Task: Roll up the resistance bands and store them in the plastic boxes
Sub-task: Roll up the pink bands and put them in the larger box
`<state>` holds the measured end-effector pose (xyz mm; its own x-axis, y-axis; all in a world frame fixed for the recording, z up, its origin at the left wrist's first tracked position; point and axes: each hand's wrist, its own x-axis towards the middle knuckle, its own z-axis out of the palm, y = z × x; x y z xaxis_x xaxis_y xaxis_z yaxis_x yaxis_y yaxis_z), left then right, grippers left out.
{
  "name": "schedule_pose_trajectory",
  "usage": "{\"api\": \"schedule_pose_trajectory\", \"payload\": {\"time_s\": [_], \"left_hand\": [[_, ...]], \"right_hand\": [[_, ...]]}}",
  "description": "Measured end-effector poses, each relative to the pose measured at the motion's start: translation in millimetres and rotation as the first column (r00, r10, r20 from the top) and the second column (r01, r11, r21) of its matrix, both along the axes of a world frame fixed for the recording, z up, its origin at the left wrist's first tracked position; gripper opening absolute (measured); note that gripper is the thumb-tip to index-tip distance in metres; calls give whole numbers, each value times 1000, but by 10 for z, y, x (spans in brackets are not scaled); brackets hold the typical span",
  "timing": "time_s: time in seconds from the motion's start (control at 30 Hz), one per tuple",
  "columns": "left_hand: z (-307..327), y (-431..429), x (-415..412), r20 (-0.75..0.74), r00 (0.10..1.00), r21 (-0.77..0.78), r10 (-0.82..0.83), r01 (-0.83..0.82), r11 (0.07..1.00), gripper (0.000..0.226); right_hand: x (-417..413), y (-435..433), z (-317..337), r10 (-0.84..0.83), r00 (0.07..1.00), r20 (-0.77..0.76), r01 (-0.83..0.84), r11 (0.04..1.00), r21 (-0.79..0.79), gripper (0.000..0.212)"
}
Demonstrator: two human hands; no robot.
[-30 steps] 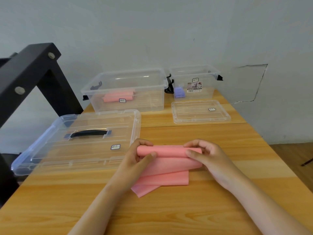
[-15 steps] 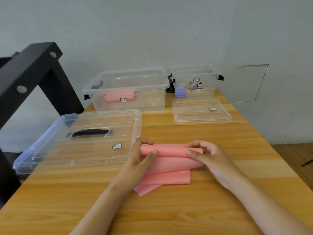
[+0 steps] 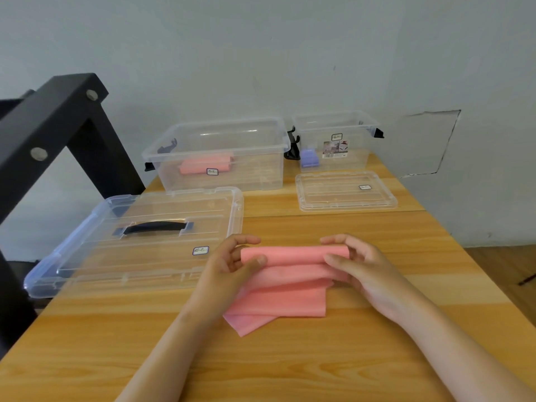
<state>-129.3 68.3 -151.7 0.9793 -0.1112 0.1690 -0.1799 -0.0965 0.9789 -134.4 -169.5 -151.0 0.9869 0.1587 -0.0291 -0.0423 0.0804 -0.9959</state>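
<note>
A pink resistance band (image 3: 285, 281) lies on the wooden table (image 3: 290, 358), partly rolled at its far edge, its loose tail spread toward me. My left hand (image 3: 232, 264) pinches the roll's left end, and my right hand (image 3: 355, 264) pinches its right end. At the back stands a large clear plastic box (image 3: 217, 155) with a rolled pink band (image 3: 204, 165) inside. To its right, a smaller clear box (image 3: 336, 140) holds a rolled purple band (image 3: 309, 158).
The large box's lid (image 3: 136, 242), with a black handle, lies flat at the left, close to my left hand. The small lid (image 3: 345, 190) lies in front of the small box. A black metal frame (image 3: 49, 129) rises at the far left. A wall is behind.
Both hands have lifted the rolled edge slightly and turned it, so the roll looks a little thicker. The boxes and lids have not moved.
</note>
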Motion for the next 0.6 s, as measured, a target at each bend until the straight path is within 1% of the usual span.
{"api": "schedule_pose_trajectory", "payload": {"time_s": [0.03, 0.1, 0.17, 0.23, 0.3, 0.37, 0.4, 0.43, 0.5, 0.53, 0.6], "left_hand": [[4, 7, 4, 1, 1000, -17, -1, 1, 1000, 23], [5, 14, 6, -4, 1000, -17, 0, 0, 1000, 21], [-9, 13, 7, -16, 1000, 47, -8, 9, 999, 12], [-40, 12, 11, -29, 998, 127, -57, 60, 990, 11], [-40, 3, 11, 5, 998, 156, -70, 69, 985, 10], [-23, 4, 12, 71, 997, 131, -13, 4, 991, 8], [-2, 1, 8, 86, 996, 92, 17, -25, 995, 11], [8, 6, 8, 83, 996, 43, 27, -30, 999, 14], [-1, 22, 7, 30, 1000, -47, 2, 0, 999, 20], [1, 17, -2, -8, 1000, -60, -20, 20, 998, 20], [-38, 3, -2, -42, 998, 34, -47, 49, 998, 10]], "right_hand": [[1, -4, -2, 9, 1000, -11, -9, 1000, -20, 29], [-8, -3, 5, -7, 1000, 18, 8, 998, -65, 23], [-20, 4, 28, -41, 996, 85, 47, 997, -64, 15], [-34, 1, 38, -53, 989, 138, 63, 996, -69, 18], [-44, -2, 45, -44, 986, 160, 58, 995, -83, 20], [-39, 1, 36, -26, 989, 144, 37, 996, -75, 24], [-37, 6, 35, -16, 993, 117, 23, 998, -58, 25], [-36, 10, 31, -10, 996, 90, 15, 998, -53, 24], [-30, 12, 29, -22, 996, 85, 30, 995, -97, 16], [-31, 13, 31, -31, 994, 100, 43, 992, -116, 13], [-38, 12, 39, -35, 990, 137, 51, 992, -117, 16]]}}
